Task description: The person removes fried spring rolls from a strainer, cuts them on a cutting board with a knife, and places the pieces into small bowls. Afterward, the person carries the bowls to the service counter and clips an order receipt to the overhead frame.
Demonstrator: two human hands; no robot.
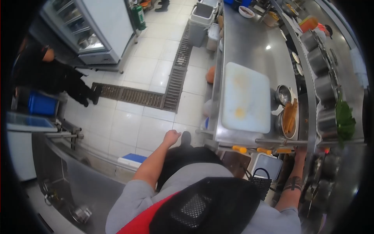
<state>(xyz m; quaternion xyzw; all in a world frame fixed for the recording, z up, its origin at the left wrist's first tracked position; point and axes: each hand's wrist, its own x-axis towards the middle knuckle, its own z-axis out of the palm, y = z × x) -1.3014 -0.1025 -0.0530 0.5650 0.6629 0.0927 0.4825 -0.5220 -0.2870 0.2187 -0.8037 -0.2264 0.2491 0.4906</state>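
Note:
My left hand (172,137) hangs over the tiled floor with its fingers loosely curled and nothing visible in them. On the other side, my right arm stretches out to the far end of the steel counter. Only part of my right hand (300,151) shows there; its fingers are hidden by the counter and shelf edge. Close to it are orange handles (264,151) in a row along the counter's end. A round container with long brown strips (289,117) stands on the counter just beyond. Beside that lies a metal bowl (283,94).
A white cutting board (247,99) lies on the steel counter (253,43). Steel pots (317,60) line a shelf at right, with green leaves (345,121). Another person (54,70) stands at left near a glass-door fridge (91,41). A drain grate (142,96) crosses the floor.

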